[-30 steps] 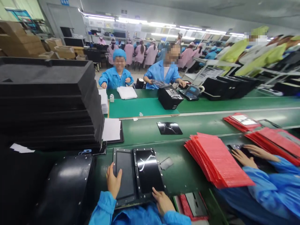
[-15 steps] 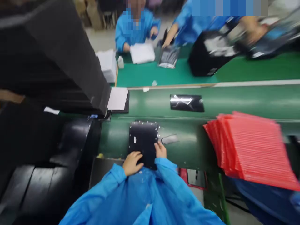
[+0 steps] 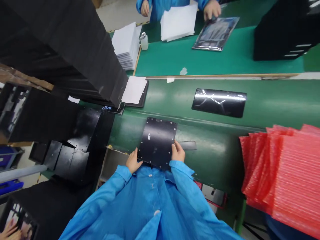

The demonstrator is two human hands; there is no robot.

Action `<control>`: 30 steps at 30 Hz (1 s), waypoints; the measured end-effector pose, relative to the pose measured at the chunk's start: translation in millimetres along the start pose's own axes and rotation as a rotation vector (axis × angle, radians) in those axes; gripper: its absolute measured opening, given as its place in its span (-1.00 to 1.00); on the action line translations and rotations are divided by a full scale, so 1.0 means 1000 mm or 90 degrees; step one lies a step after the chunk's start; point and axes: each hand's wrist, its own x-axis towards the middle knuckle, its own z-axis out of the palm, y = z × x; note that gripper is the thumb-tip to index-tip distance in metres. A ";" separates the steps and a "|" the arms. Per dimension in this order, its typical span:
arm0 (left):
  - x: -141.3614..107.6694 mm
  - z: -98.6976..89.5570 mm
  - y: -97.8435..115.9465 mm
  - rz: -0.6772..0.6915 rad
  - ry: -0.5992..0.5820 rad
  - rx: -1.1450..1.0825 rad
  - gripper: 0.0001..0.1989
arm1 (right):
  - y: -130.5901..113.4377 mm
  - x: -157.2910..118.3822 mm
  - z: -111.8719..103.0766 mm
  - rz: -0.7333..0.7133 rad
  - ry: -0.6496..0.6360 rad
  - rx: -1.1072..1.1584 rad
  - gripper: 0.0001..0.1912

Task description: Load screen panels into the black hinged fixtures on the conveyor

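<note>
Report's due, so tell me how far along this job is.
Looks done: a glossy black panel lies further along the belt. In hand: the left hand and right hand hold a holed black panel at its edges. Seemingly left: the red bubble bags and the tall black stack.

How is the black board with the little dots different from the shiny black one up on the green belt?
The black plate has small pale dots around its edge; the shiny black panel shows none and gleams with white streaks. The plate looks squarer, the panel longer and narrower. The left hand and right hand touch the plate; no hand touches the panel. Both are flat and black.
</note>
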 end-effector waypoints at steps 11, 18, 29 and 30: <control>0.014 -0.001 0.008 -0.043 -0.010 0.016 -0.66 | -0.045 0.113 0.027 -0.172 -0.118 -0.378 -0.31; 0.022 -0.014 0.010 0.039 -0.039 0.063 -0.76 | -0.033 0.120 0.024 -0.179 -0.095 -0.372 -0.28; 0.021 -0.219 -0.138 0.142 0.554 -0.097 -0.62 | -0.066 0.072 0.108 -0.360 -0.073 -0.413 -0.28; 0.021 -0.238 -0.164 0.061 0.640 -0.129 -0.59 | -0.067 0.049 0.137 -0.337 -0.151 -0.374 -0.32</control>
